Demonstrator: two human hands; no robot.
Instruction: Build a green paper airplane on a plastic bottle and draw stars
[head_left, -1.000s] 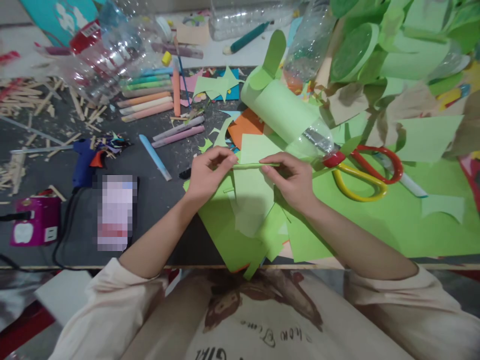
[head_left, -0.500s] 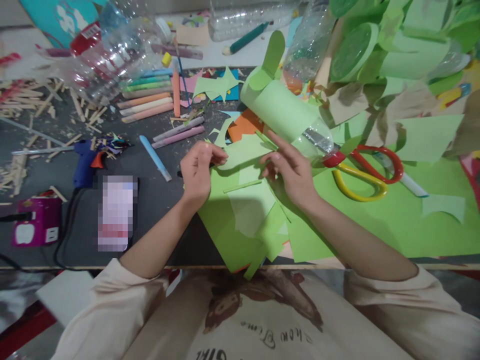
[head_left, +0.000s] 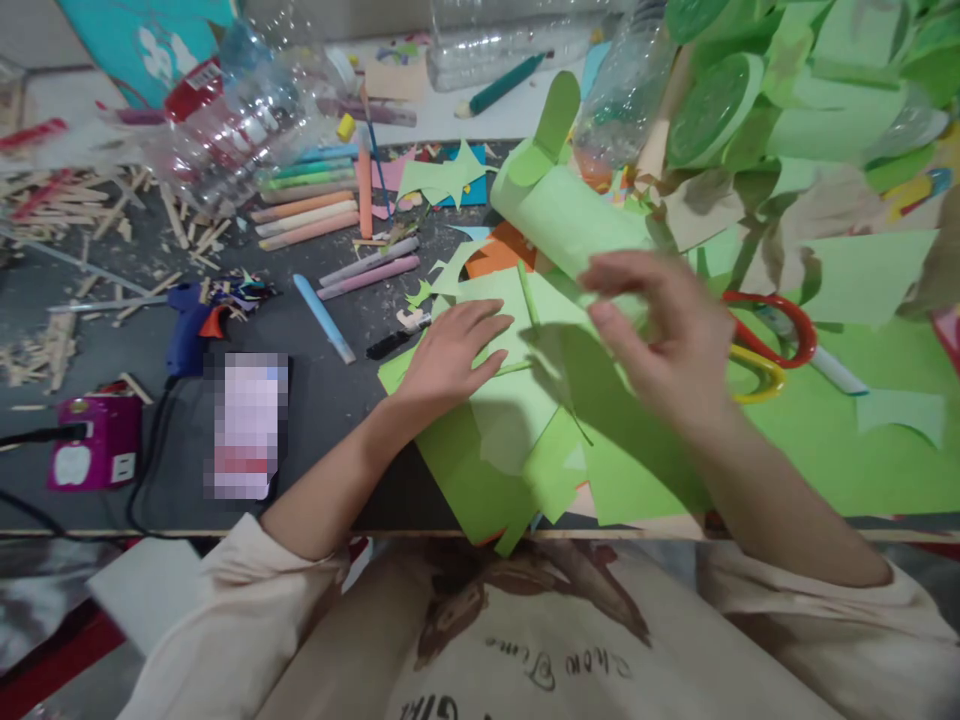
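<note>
Green paper sheets [head_left: 517,400] lie pressed under the flat, spread left hand [head_left: 457,350], a thin rolled strip [head_left: 527,292] just beyond its fingertips. The right hand [head_left: 660,335], blurred, fingers loosely curled and holding nothing, hovers above the scissors [head_left: 772,345]; a careless sweep could likely knock the paper-wrapped bottle [head_left: 570,215] off the cluttered surface [head_left: 322,400].

dark grey worktable [head_left: 330,430] with a pale wooden front edge [head_left: 150,534], strewn with scraps; a white surface [head_left: 480,115] lies behind it, red floor [head_left: 45,660] below left.
</note>
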